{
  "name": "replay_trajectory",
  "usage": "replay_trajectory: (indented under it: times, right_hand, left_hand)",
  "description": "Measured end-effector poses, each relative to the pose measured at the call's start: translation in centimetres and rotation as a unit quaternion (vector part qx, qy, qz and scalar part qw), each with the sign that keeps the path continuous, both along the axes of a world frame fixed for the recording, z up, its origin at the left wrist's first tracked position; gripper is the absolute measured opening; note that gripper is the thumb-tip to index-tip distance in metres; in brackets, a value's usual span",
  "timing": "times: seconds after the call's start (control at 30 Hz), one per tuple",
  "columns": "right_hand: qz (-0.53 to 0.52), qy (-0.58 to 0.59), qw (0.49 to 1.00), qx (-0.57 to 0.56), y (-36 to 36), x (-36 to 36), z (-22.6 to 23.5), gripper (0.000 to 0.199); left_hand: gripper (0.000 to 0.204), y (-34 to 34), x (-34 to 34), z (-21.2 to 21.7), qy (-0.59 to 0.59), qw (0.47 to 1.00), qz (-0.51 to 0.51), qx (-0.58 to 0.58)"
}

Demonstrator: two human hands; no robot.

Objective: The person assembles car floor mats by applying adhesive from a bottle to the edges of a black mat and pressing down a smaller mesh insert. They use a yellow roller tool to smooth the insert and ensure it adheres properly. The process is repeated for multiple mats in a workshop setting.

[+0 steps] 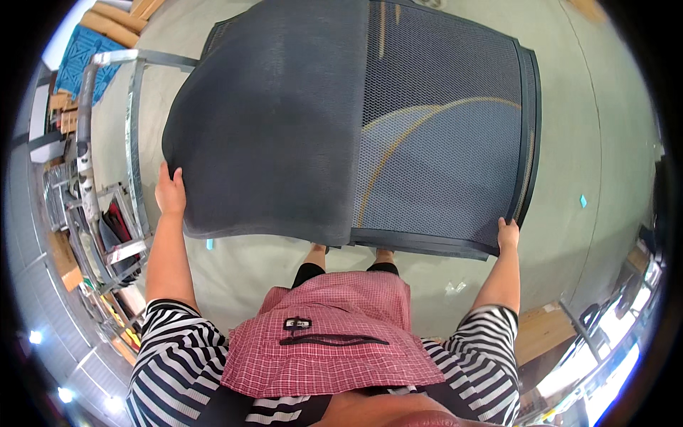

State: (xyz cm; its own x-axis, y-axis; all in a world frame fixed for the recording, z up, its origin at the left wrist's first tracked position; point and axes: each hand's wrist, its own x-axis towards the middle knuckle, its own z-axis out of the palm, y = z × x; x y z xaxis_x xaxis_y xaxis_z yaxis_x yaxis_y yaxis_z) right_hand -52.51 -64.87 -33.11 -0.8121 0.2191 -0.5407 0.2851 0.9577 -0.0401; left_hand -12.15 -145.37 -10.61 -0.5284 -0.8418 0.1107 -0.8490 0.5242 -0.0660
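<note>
A large floor mat (270,121) with a smooth dark rubber underside covers the left half of a mat stack in front of me, its surface bulging slightly. To its right shows a patterned mat (441,171), grey-blue with a honeycomb texture, yellow curved lines and a black border. My left hand (171,191) is closed on the left edge of the smooth dark mat, thumb on top and fingers partly hidden. At the near right corner, my right hand (508,233) grips the black border of the patterned mat. Several layered edges show along the right side.
A metal rack frame (134,135) stands close on the left, with a blue patterned mat (82,62) and cardboard behind it. A wooden board or box (544,333) lies at the lower right. Small bits of litter (455,287) dot the grey floor (569,164).
</note>
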Motion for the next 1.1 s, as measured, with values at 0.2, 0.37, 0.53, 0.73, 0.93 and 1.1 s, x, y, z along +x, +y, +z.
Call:
replay_trajectory:
  times: [0.2, 0.37, 0.53, 0.73, 0.93, 1.1]
  right_hand:
    - [0.146, 0.02, 0.973, -0.18, -15.1, 2.8, 19.3, 0.057]
    - [0.117, 0.009, 0.892, -0.437, -29.3, 10.9, 29.9, 0.065]
    - [0.375, -0.053, 0.828, -0.414, -47.0, 23.0, 33.2, 0.079]
    - [0.484, -0.209, 0.8, -0.287, -60.8, 32.4, 19.1, 0.071]
    - [0.305, -0.054, 0.832, -0.46, -57.0, 28.0, 15.3, 0.036]
    - [0.117, 0.196, 0.957, -0.178, -41.4, 15.4, 7.7, 0.083]
  left_hand:
    - [0.045, -1.5, -0.9, 3.8, 0.068, 0.991, -0.105, -0.043]
    - [0.048, -2.7, -0.1, 9.4, 0.086, 0.992, -0.08, -0.045]
    - [0.053, -8.8, 4.7, 6.2, 0.049, 0.997, 0.065, 0.004]
    - [0.081, -12.2, 8.6, -10.3, 0.021, 0.953, 0.262, 0.15]
    - [0.059, -15.3, 11.0, -15.6, 0.212, 0.891, 0.266, 0.302]
    - [0.052, -16.8, 10.8, -14.9, 0.23, 0.886, 0.234, 0.327]
